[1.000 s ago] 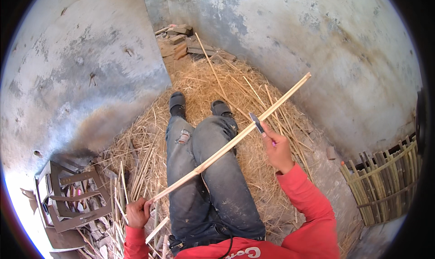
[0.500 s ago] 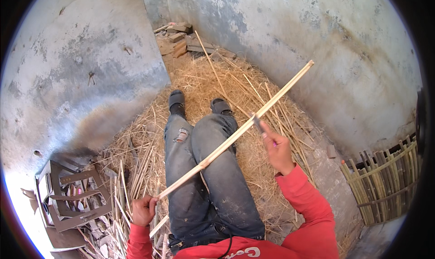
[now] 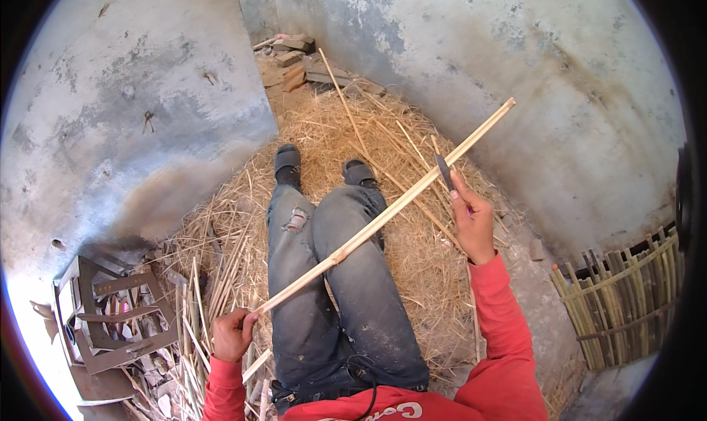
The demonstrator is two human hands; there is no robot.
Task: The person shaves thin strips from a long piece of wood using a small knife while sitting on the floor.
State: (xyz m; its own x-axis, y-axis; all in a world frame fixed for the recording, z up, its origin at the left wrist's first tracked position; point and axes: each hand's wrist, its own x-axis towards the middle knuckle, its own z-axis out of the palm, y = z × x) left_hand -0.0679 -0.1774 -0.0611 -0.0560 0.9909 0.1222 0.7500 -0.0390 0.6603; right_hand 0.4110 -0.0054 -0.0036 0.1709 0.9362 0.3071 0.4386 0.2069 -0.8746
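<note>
A long, pale split bamboo strip (image 3: 383,218) slants across my thighs from lower left to upper right, with a darker node over the knees. My left hand (image 3: 233,335) is closed round its lower part, beside my left hip. In my right hand (image 3: 473,224) is a knife (image 3: 443,171) with a dark blade, gripped with a finger stretched along it. The blade lies across the strip's upper half and seems to touch it. Most of the knife's handle is hidden in the fingers.
Shavings (image 3: 309,119) and loose bamboo strips cover the floor round my legs. At left stands a broken brown frame (image 3: 158,303) among scraps. A woven bamboo panel (image 3: 626,296) leans at right. Bricks (image 3: 293,46) lie in the far corner between grey walls (image 3: 486,46).
My right hand and the knife have slid up and to the right along the strip, farther from my left hand. My left hand and the strip have hardly moved.
</note>
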